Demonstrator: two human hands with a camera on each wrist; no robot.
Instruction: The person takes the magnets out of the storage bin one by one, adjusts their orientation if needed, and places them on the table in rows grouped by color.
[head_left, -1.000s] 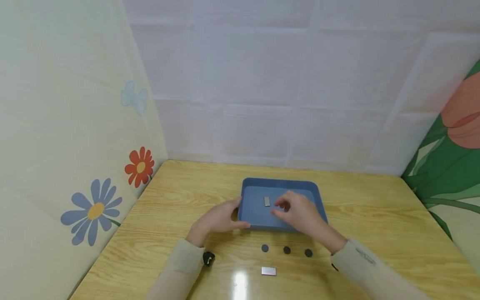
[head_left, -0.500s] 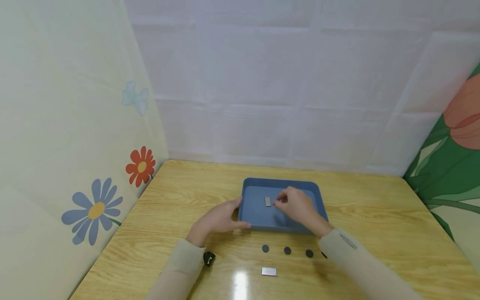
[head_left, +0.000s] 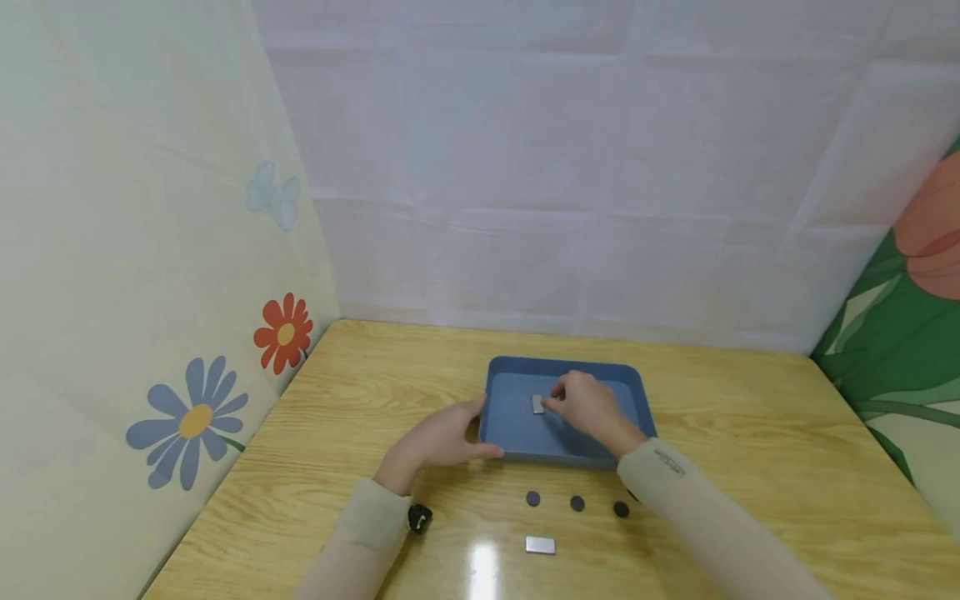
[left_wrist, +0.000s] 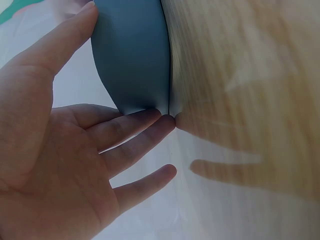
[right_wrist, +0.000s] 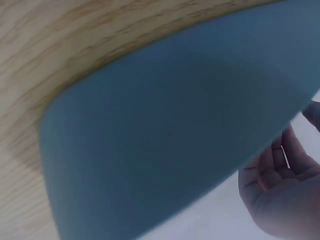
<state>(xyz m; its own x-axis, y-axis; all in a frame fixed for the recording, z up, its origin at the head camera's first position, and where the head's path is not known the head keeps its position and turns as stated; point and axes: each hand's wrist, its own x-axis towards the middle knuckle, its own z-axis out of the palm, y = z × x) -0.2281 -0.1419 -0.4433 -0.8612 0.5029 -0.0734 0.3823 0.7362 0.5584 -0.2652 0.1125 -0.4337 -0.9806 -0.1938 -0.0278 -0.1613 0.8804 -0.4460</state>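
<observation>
A shallow blue tray (head_left: 525, 437) sits on the wooden table. My left hand (head_left: 442, 433) spans its near left corner, thumb at the front rim. In the left wrist view, the nearly straight fingers (left_wrist: 132, 122) touch the tray's outer wall (left_wrist: 132, 55). Inside the tray lies a small silver rectangular plate (head_left: 537, 405). My right hand (head_left: 588, 404) is over the tray, thumb and forefinger apart, the thumb tip at the plate's right edge; whether it touches cannot be made out. In the right wrist view, the tray wall (right_wrist: 175, 120) hides the right hand's (right_wrist: 287, 187) fingertips.
In front of the tray are three dark round discs: left disc (head_left: 532, 498), middle disc (head_left: 577, 503) and right disc (head_left: 621, 509). A second silver rectangular plate (head_left: 540, 545) lies nearer the front. A white cloth (head_left: 480, 167) hangs behind the table.
My right hand has moved left within the tray, up to the silver plate, and its thumb and forefinger have drawn closer together. My left hand has stayed at the tray's corner.
</observation>
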